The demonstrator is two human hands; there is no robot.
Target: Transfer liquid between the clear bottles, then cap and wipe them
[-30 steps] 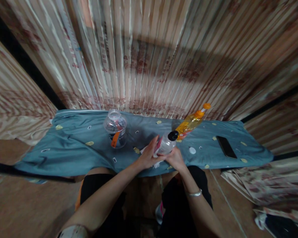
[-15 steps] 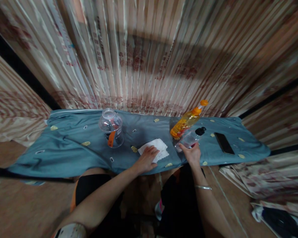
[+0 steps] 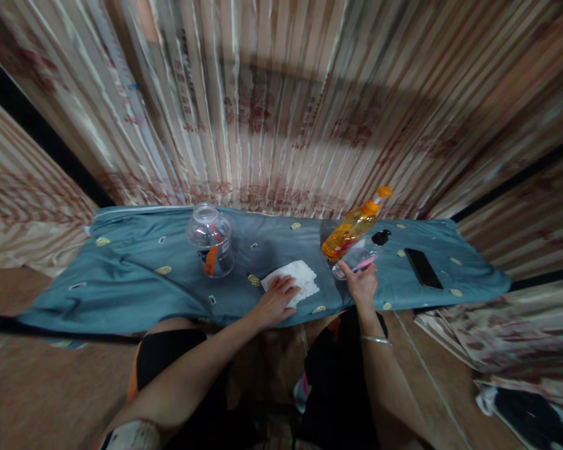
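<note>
My right hand (image 3: 362, 284) is wrapped round the lower part of a clear pump bottle (image 3: 355, 257) with a black pump top and a pink patch on its side. The bottle touches or nearly touches the cloth-covered surface; I cannot tell which. Just behind it stands a dish soap bottle (image 3: 349, 232) of orange-yellow liquid with an orange pump. My left hand (image 3: 276, 302) lies on a white cloth (image 3: 304, 275), fingers stretched out and resting flat. Further left is a wide clear plastic jar (image 3: 210, 235) without a lid, bearing an orange label.
A black phone (image 3: 423, 269) lies at the right of the teal pineapple-print cover (image 3: 136, 275). Striped curtains (image 3: 281, 125) close off the back and sides, with dark frame bars (image 3: 37, 125) at the edges. My knees are under the front edge.
The clear pump bottle has turned a little in my right hand, so its pink patch now shows, and its pump top has shifted slightly up and right. My left hand stays on the cloth.
</note>
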